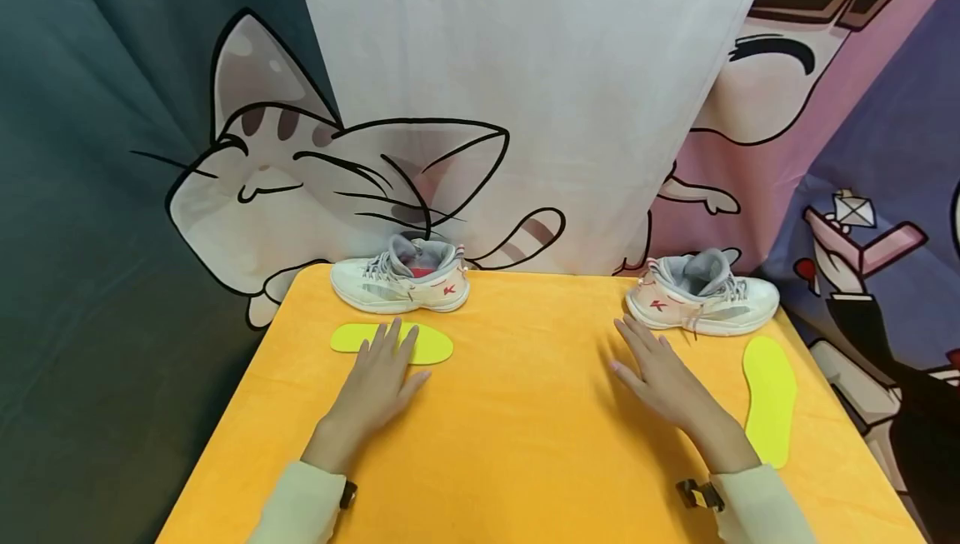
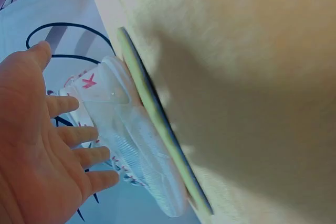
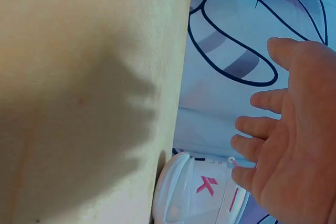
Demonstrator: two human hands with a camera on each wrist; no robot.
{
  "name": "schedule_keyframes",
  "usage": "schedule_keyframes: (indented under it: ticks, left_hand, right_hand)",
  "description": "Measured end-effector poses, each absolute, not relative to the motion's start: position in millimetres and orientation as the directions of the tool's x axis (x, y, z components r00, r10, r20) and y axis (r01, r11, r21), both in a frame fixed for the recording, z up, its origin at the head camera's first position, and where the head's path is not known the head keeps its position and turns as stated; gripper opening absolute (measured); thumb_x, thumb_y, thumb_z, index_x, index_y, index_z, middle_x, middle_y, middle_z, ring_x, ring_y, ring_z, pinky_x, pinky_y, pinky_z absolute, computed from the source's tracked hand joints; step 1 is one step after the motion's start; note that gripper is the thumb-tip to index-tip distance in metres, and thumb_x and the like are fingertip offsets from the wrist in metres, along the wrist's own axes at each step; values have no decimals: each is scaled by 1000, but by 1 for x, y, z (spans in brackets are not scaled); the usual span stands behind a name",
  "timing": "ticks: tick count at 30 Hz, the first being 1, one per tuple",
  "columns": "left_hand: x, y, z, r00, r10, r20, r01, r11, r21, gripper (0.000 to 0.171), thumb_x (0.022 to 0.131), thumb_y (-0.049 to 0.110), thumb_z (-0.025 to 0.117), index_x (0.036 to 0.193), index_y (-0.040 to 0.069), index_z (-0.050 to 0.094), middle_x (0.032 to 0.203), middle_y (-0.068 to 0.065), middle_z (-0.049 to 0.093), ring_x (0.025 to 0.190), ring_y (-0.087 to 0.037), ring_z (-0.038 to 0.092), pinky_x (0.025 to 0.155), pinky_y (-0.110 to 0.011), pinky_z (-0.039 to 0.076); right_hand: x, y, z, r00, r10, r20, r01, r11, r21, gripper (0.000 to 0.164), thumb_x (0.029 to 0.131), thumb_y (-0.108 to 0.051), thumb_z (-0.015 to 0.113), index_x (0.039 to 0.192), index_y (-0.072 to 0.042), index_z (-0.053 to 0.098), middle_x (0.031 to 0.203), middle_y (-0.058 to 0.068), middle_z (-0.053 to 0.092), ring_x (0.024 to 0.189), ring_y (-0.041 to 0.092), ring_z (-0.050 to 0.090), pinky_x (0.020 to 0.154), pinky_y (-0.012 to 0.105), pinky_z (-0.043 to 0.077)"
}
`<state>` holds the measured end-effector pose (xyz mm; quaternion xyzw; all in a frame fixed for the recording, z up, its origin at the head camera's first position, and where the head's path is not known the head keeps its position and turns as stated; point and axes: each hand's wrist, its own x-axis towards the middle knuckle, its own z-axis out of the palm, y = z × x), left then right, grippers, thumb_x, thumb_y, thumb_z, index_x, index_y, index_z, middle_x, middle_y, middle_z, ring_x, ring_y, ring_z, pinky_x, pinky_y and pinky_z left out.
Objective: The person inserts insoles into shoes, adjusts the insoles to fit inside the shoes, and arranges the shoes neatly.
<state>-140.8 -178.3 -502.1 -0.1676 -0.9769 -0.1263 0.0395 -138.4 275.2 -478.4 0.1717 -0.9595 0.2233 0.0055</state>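
My left hand [image 1: 377, 387] hovers with spread fingers over a yellow-green insole [image 1: 431, 346], overlapping it in the head view. Behind that insole stands a white sneaker [image 1: 397, 281], its toe pointing left. In the left wrist view the insole [image 2: 163, 124] shows edge-on, with a dark underside, and the palm is raised off the table. My right hand [image 1: 666, 377] holds nothing, fingers extended above the table just in front of a second white sneaker [image 1: 720, 302], whose toe points right. A second yellow-green insole [image 1: 771, 402] lies to the right of this hand.
Both sneakers stand along the back edge of the orange-yellow covered table [image 1: 510, 461]. A cloth backdrop with a cartoon cat [image 1: 277, 161] hangs directly behind it. The table's right edge runs close beside the right insole.
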Motion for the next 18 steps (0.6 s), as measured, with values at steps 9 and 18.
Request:
schedule_keyframes:
  ticks: [9, 18]
  left_hand:
    - [-169, -176, -485, -921, 364, 139, 385, 905, 182, 74, 102, 44, 63, 158, 2, 38, 166, -25, 28, 153, -45, 29, 120, -64, 30]
    - [-200, -173, -463, -890, 423, 169, 448, 882, 148, 71, 101, 35, 67, 155, -1, 39, 160, -26, 37, 152, -41, 34, 122, -57, 31]
  right_hand:
    - [-158, 269, -474, -919, -386, 83, -386, 835, -393, 66, 106, -32, 60, 160, -3, 34, 165, 23, 32, 149, 44, 36, 118, 63, 32]
    - [-172, 266, -474, -877, -465, 123, -478, 815, -328, 62, 102, -25, 64, 155, -1, 43, 159, 26, 42, 143, 47, 45, 115, 64, 37]
